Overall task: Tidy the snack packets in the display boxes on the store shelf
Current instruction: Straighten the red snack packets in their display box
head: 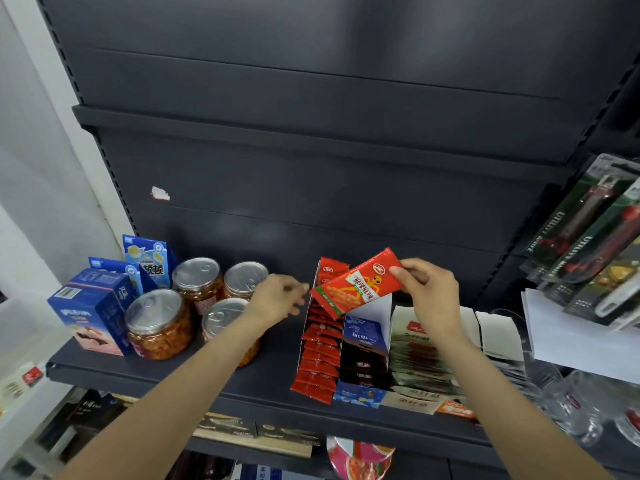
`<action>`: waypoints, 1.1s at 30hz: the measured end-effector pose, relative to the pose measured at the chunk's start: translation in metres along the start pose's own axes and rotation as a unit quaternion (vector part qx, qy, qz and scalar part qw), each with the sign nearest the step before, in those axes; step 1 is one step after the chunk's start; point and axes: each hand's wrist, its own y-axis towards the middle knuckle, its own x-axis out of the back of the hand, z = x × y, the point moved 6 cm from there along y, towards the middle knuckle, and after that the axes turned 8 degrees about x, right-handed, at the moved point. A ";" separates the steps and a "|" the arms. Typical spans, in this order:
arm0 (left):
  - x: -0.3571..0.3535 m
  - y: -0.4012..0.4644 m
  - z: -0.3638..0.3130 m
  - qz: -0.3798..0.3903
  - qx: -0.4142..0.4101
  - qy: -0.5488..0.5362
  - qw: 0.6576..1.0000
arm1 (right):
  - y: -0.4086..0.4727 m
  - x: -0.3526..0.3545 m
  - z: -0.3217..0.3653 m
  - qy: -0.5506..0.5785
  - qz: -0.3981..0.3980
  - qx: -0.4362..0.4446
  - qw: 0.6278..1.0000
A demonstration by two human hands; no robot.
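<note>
Red packet pinched by right hand above box edge; left hand loose, empty.

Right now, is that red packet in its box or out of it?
Out. The right hand pinches the red packet by its top corner, tilted above the red row in the box.

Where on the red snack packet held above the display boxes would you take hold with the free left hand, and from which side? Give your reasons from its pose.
Probably the lower left end of the red snack packet, approached from the left. It is flat and tilted, with the right hand already pinching its upper right end; the lower end is free and lies nearest the left hand. A pinch across the flat faces should suit.
</note>
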 end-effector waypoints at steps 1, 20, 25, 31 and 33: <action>-0.001 0.006 0.000 -0.028 -0.051 0.074 0.996 | 0.001 0.001 -0.003 -0.009 0.004 0.001 1.000; -0.039 0.064 -0.006 0.039 -0.216 0.259 0.941 | -0.009 -0.018 -0.019 -0.067 0.081 0.003 0.994; -0.034 0.084 -0.023 0.030 -0.197 0.213 0.957 | 0.000 -0.031 -0.013 -0.068 0.059 0.013 0.996; -0.031 0.096 -0.016 0.022 -0.192 0.180 0.965 | 0.014 -0.044 -0.004 -0.123 0.049 0.059 0.989; -0.029 0.099 -0.015 0.020 -0.190 0.177 0.966 | 0.012 -0.056 -0.002 -0.178 0.083 0.127 0.972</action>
